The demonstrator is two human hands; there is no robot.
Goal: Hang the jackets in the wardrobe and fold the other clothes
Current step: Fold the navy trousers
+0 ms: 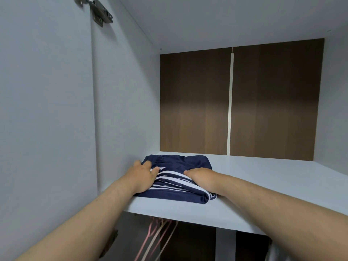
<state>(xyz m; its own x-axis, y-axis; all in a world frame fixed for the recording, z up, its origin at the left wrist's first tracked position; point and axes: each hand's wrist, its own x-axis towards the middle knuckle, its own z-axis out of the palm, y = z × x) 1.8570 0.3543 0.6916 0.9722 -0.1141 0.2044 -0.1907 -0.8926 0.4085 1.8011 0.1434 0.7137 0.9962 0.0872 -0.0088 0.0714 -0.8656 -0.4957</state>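
Note:
A folded navy garment with white stripes [180, 162] lies on the white wardrobe shelf [263, 178], close to the left wall. My left hand [145, 176] rests flat on its left side, fingers spread over the fabric. My right hand [202, 178] holds the garment's right side, with the fingers tucked out of sight beneath the fold. Both forearms reach in from the bottom of the view.
The wardrobe's brown back panel [195, 102] with a white strip [230, 102] stands behind the shelf. A metal door hinge [99, 10] sits top left. Pink and beige hangers [156, 240] hang below the shelf.

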